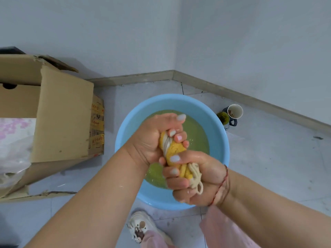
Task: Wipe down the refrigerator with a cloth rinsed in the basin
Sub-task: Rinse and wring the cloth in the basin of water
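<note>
Both forearms reach in from the bottom edge, meeting over the basin (125, 126). Right hand (195, 178), nearer the camera, fingers curled tight round the lower end of the cloth (174, 151); a red string bracelet (221, 187) circles that wrist. Left hand (157, 135) grips the upper end, fingers wrapped over, thumb extended on top. Cloth is yellow and off-white, twisted into a tight rope between the two fists. Long axis runs diagonally, upper-left to lower-right, with a cream loop of its end sticking out past the right palm.

Cloth held above the water, not in it. Light blue round basin sits on the tiled floor (268, 158), holding cloudy greenish-yellow water; hands and arms cover much of its near side.

Most of the cloth is buried in the fists; only the twisted middle and the end loop show.

Left: open cardboard box (62, 113), cut off by the frame edge, with pale plastic and a pink-patterned item inside, hard to make out. Right of basin, near the skirting: white cup (235, 110) against a dark mug (227, 119). Bottom edge: one white shoe (140, 226), pink trouser legs partly visible.
</note>
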